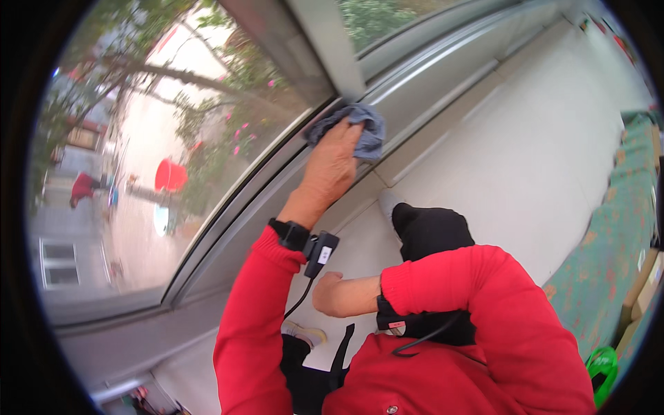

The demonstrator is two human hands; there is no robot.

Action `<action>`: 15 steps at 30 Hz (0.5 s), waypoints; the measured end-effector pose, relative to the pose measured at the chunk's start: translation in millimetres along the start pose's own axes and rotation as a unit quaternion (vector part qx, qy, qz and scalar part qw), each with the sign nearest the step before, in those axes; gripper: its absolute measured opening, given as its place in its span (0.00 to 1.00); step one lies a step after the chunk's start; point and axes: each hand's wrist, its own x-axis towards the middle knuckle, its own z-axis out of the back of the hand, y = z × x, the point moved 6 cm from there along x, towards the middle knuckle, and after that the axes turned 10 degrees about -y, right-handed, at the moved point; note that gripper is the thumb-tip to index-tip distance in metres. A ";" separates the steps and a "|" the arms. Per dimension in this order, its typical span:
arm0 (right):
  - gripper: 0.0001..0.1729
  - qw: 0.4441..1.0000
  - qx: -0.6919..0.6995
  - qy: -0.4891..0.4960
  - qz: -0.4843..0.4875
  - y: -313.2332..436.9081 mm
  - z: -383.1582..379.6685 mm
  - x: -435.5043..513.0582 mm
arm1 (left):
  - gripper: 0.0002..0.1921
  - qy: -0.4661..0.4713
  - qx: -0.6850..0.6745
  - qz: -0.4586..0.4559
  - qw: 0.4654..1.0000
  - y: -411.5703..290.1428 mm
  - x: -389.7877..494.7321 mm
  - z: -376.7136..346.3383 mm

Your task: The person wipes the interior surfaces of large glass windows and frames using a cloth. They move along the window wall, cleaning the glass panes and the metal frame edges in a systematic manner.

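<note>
A crumpled blue-grey cloth [371, 132] lies under my left hand [334, 155], whose fingers press it against the lower frame rail of a sliding window [259, 181], close to the foot of the upright window post [332, 46]. My left arm reaches up along the frame, with a black strap and a small black cabled device at the wrist. My right hand [330, 294] is bent in front of my body, below the left wrist, and touches no object that I can see. Its fingers are curled and mostly hidden, so whether it is closed cannot be told.
Pale floor tiles [519, 155] run beside the low wall under the window. A green patterned cover [596, 249] lies along the right, with a bright green item [603, 371] near its lower end. Through the glass show branches, a red bucket [170, 175] and a person [83, 188] outdoors.
</note>
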 end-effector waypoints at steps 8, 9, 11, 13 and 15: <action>0.09 0.999 -0.009 -0.037 0.035 -5.4 -10.7 -23.5 | 0.28 -0.071 0.014 0.065 0.995 29.9 -83.3 57.6; 0.09 0.999 -0.010 -0.036 0.033 -6.3 -10.7 -20.7 | 0.25 -0.066 0.030 0.081 0.994 37.1 -101.2 68.3; 0.10 0.998 -0.013 -0.035 0.043 -1.7 -12.1 -13.2 | 0.23 -0.079 0.074 0.118 0.987 49.3 -148.4 99.6; 0.11 0.997 -0.029 -0.039 0.057 7.4 -10.0 7.4 | 0.22 -0.064 0.111 0.147 0.981 67.3 -193.0 122.5; 0.11 0.996 -0.031 -0.055 0.058 4.7 -9.2 14.1 | 0.22 -0.077 0.117 0.158 0.977 80.4 -228.5 140.4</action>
